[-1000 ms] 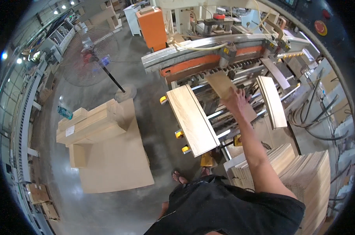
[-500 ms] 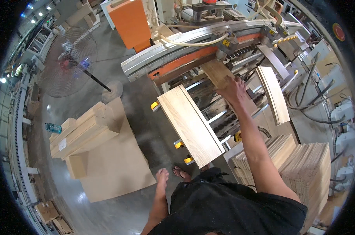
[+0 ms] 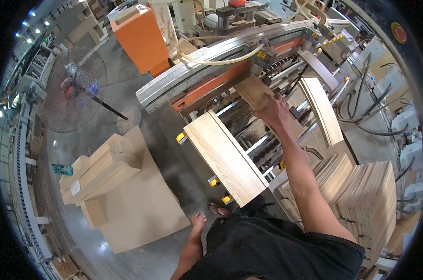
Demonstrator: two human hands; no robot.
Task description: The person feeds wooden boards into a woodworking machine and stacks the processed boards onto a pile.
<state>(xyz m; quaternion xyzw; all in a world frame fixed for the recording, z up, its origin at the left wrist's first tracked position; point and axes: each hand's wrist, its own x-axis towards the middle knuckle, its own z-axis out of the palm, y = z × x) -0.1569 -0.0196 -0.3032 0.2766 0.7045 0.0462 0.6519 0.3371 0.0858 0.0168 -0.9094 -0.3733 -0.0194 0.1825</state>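
My right hand (image 3: 275, 111) reaches out over the machine bed. Its fingers grip a brown wooden board (image 3: 252, 92) whose far end lies against the machine's long fence; the hand and wrist cover part of that board. Closer to me, a pale wood-grain board (image 3: 226, 161) with a groove along one edge rests across the bed's outer rails. Down at my left side, my left hand (image 3: 199, 222) hangs with its fingers curled and nothing visible in them. Another grooved pale board (image 3: 321, 112) lies on the right of the bed.
Stacks of thin boards (image 3: 367, 196) stand close on my right. A pedestal fan (image 3: 76, 88) is at the far left. Bundled wood pieces (image 3: 101, 170) and a teal bottle (image 3: 62, 169) sit on a cardboard sheet (image 3: 146, 205). Yellow-capped stops (image 3: 214, 182) stick out beside the near board.
The view has shifted slightly. My right hand keeps its hold on the brown board, which stays at the fence. My left hand still hangs at my side.
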